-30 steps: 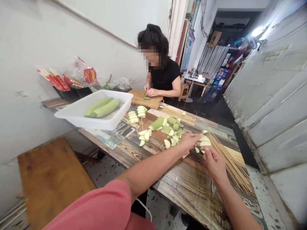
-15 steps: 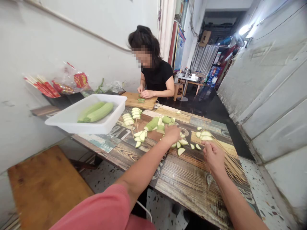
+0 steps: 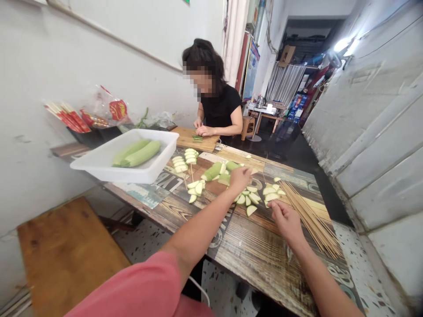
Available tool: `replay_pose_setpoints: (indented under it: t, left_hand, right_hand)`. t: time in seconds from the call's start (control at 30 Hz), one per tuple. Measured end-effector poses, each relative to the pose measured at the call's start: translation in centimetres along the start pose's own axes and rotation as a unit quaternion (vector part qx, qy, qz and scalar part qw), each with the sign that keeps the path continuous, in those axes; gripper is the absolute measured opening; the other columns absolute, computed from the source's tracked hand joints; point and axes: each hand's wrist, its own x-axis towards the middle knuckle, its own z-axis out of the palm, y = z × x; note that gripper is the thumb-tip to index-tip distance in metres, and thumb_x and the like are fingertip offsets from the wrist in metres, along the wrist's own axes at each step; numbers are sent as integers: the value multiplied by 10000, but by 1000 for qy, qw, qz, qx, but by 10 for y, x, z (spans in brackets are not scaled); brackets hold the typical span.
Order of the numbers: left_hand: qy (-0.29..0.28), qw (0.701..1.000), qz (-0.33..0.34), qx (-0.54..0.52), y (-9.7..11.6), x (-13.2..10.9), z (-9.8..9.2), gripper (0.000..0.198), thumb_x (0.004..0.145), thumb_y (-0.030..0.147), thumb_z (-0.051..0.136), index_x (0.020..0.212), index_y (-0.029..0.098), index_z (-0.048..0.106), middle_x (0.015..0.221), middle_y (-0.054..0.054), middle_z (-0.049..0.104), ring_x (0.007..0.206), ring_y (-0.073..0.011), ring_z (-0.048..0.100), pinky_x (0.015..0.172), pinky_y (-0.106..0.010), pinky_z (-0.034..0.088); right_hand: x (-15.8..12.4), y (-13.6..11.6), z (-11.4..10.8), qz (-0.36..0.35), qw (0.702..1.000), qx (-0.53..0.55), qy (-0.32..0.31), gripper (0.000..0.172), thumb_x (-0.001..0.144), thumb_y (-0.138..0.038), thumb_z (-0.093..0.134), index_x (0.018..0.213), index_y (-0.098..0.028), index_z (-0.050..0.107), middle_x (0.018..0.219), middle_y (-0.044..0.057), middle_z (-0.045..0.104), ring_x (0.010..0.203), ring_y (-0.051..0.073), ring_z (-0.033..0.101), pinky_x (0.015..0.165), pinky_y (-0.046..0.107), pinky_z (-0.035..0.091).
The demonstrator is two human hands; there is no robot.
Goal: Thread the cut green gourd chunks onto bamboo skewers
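Observation:
My left hand [image 3: 239,177] reaches over a scatter of pale green zucchini slices [image 3: 251,198] on the patterned wooden table [image 3: 264,253]. Its fingers are curled, pinching a slice at the far side of the heap. My right hand [image 3: 286,219] rests nearer to me, just left of a bundle of bamboo skewers [image 3: 310,220]. Its fingers are pinched together on something thin that I cannot make out. Larger zucchini chunks [image 3: 214,169] lie just left of my left hand.
A white tub [image 3: 99,165] with whole zucchini [image 3: 142,152] stands at the table's left edge. Stacked slices [image 3: 185,157] lie behind it. A person in black [image 3: 220,110] cuts on a wooden board [image 3: 188,140] at the far end. A wooden bench [image 3: 66,251] is at lower left.
My left hand left the right hand and moved away to the far side of the slice heap. My right hand dropped lower, closer to me. More slices now lie loose on the table.

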Motion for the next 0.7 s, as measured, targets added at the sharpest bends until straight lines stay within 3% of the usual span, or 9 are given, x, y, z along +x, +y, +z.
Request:
replay_pose_setpoints:
  t: [0.1, 0.23, 0.43, 0.7]
  left_hand:
    - [8, 969, -136, -207, 4, 4, 1, 109, 812, 170, 526, 860, 106, 600, 705, -58, 627, 546, -85, 564, 507, -170, 418]
    - [-4, 924, -206, -321, 10, 5, -4, 74, 790, 142, 579, 778, 69, 587, 667, -85, 625, 459, -34, 490, 409, -112, 341]
    - [30, 908, -225, -353, 13, 6, -8, 101, 787, 150, 593, 777, 50, 602, 661, -95, 629, 447, -28, 484, 380, -100, 321]
    - [32, 905, -225, -361, 12, 7, -7, 106, 789, 141, 587, 751, 43, 598, 624, -90, 621, 415, -17, 456, 363, -97, 297]
  right_hand:
    - [-3, -3, 4, -22, 999, -27, -34, 348, 801, -473, 461, 807, -163, 618, 447, -59, 347, 418, 92, 292, 422, 212, 223]
    - [-6, -6, 7, -31, 997, -57, -51, 362, 798, -480, 459, 781, -162, 631, 445, -53, 346, 419, 94, 292, 415, 210, 211]
    - [-8, -9, 7, -19, 996, -69, -44, 391, 785, -504, 453, 768, -159, 635, 438, -50, 348, 415, 94, 291, 413, 211, 214]
    - [-8, -6, 6, 1, 997, -50, -51, 394, 783, -517, 459, 805, -164, 632, 426, -65, 305, 408, 94, 264, 418, 214, 196]
